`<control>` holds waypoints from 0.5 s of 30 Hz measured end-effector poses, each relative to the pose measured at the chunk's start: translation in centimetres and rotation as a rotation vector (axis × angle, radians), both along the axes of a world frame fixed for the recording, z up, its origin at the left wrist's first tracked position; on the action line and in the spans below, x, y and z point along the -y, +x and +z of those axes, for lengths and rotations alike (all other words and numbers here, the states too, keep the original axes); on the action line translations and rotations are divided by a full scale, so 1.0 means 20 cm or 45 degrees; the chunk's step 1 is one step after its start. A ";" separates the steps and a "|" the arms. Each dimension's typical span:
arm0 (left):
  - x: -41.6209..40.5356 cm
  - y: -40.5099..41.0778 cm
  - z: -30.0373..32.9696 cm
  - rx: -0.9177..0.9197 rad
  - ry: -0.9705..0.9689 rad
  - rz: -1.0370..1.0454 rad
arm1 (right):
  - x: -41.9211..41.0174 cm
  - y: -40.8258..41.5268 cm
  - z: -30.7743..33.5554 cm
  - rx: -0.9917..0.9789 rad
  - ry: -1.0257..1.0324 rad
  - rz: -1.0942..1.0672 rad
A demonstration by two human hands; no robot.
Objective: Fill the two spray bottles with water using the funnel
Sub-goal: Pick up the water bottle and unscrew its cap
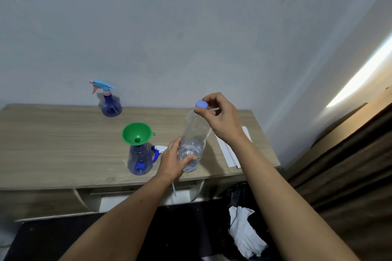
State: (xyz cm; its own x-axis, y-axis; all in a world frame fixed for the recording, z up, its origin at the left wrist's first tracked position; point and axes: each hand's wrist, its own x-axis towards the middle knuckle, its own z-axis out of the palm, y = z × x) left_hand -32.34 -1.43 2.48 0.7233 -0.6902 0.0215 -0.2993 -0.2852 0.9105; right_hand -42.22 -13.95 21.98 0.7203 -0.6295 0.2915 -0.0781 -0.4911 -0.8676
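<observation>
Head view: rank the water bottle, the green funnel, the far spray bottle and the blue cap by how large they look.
1. Water bottle, tallest by far.
2. Far spray bottle and green funnel: they look alike, and the spray bottle stands farther from the camera, so I won't rank them.
3. Blue cap, smallest, pinched by the right hand.

Green funnel (137, 134) seated in open blue spray bottle (140, 160), capped blue spray bottle (110, 105) upright at its eleven o'clock, clear water bottle (193, 144) at three o'clock.
</observation>
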 end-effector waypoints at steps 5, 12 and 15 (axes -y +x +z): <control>0.00 -0.01 0.05 -0.015 0.039 -0.003 | 0.03 -0.04 0.02 -0.098 -0.105 0.134; 0.01 -0.01 0.04 -0.004 0.056 0.020 | 0.05 0.00 0.06 -0.128 -0.064 0.028; 0.01 -0.03 0.05 0.007 0.061 0.022 | 0.08 -0.01 0.02 -0.074 -0.094 0.029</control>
